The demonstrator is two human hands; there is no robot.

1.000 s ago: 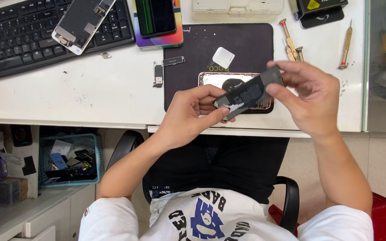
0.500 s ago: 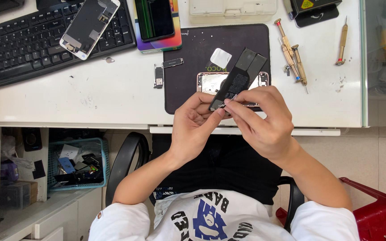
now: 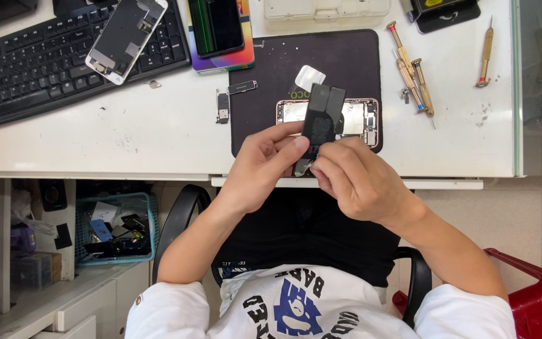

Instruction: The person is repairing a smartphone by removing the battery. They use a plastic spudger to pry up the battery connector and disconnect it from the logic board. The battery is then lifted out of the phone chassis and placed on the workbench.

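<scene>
- Compared with half a second ago, both hands sit a little lower in the centre of the frame, and the black battery [image 3: 321,119] now stands steeper, its top reaching up over the opened phone body [image 3: 362,119].
- Left hand [image 3: 261,163] pinches the battery's lower left edge, thumb and forefinger closed on it.
- Right hand [image 3: 352,179] closes on the battery's lower end from the right, fingertips curled in beside a small silvery tab at the bottom.
- Long axis of the battery runs almost vertically in the frame, leaning slightly right at the top; the free end points away from both grips, toward the upper centre.
- Both hands meet at the same lower end, so neither is clearly nearer; the upper end is unsupported.
- Phone body lies flat on the dark mat [image 3: 265,69], just behind the battery; screwdrivers [image 3: 412,72] lie to its right, a keyboard [image 3: 45,69] at upper left.
</scene>
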